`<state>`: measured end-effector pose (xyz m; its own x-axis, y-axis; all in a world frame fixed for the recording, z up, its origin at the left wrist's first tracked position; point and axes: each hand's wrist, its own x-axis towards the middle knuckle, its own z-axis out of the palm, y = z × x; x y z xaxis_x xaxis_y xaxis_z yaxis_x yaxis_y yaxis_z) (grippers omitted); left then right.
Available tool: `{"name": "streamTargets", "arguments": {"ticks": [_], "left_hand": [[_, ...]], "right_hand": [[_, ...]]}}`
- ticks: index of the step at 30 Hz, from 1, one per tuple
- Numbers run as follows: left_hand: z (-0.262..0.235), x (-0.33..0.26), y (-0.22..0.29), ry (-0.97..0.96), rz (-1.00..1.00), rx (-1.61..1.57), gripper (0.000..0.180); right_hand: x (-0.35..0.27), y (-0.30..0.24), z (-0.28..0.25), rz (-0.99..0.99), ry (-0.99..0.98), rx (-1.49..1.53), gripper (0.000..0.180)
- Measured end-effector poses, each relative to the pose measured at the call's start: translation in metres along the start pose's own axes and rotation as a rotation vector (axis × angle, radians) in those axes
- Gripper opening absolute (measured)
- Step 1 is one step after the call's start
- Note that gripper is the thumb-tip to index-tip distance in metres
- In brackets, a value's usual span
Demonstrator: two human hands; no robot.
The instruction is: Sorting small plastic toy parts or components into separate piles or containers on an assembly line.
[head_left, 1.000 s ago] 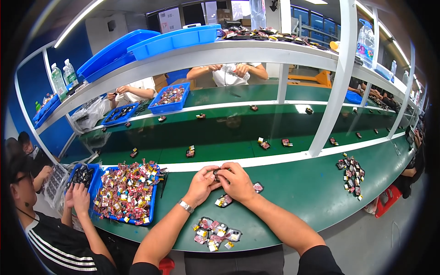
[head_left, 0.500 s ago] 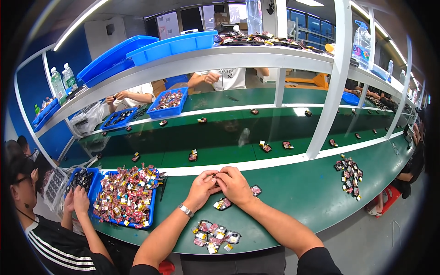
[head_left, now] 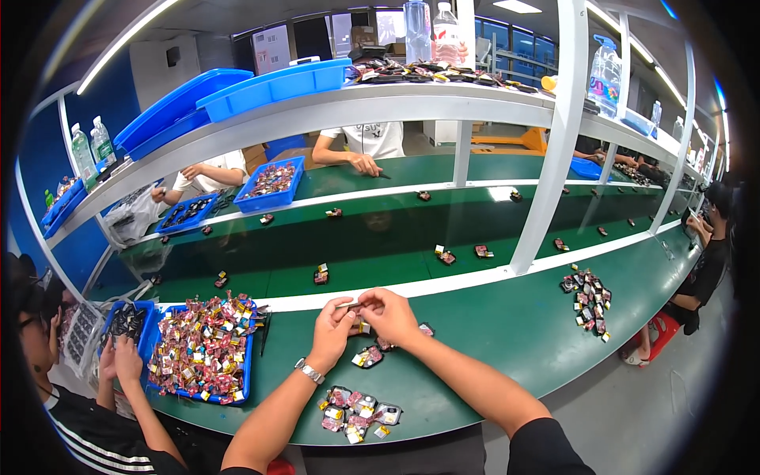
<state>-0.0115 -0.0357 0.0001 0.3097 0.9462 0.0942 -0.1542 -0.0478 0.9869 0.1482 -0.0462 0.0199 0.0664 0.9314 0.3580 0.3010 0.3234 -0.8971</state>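
Observation:
My left hand point(head_left: 332, 331) and my right hand point(head_left: 389, 318) meet over the green table. Their fingertips pinch a small dark piece point(head_left: 352, 305) between them; its exact kind is too small to make out. Just below the fingers lies a small electronic assembly point(head_left: 360, 326), partly covered by the hands. Another black-cased assembly with a red board and yellow-white part point(head_left: 367, 357) lies close by, and one more point(head_left: 427, 328) shows beside my right wrist. Nearer my body sits a cluster of similar assemblies point(head_left: 358, 412), between my forearms.
Left of me, a blue tray point(head_left: 248, 381) is heaped with red boards and yellow-white parts. A co-worker's hands point(head_left: 120, 360) are by a tray of black parts point(head_left: 127, 320). Another pile of assemblies point(head_left: 587, 301) lies right. A white post point(head_left: 546, 158) and shelf point(head_left: 301, 111) stand ahead.
The whole view has shifted slightly. My hands stay together, and the dark piece between the fingertips now shows more. Across the table, a co-worker's hand has come down to the surface.

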Motion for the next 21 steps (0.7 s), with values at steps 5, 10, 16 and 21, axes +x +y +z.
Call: {"name": "streamTargets", "arguments": {"ticks": [5,10,16,21], "left_hand": [[0.0,0.003,0.0,-0.033,0.046,-0.158,0.035],[-0.002,0.005,-0.001,-0.086,-0.004,-0.13,0.031],[-0.005,0.003,0.001,-0.098,0.03,-0.109,0.027],[0.001,0.009,0.001,-0.12,0.005,-0.123,0.027]], "right_hand": [[0.072,0.044,-0.035,0.208,0.263,-0.042,0.022],[0.094,0.081,-0.051,0.148,0.257,-0.381,0.025],[0.086,0.079,-0.14,0.34,0.536,-0.942,0.031],[0.082,0.108,-0.172,0.29,0.413,-0.628,0.029]]}}
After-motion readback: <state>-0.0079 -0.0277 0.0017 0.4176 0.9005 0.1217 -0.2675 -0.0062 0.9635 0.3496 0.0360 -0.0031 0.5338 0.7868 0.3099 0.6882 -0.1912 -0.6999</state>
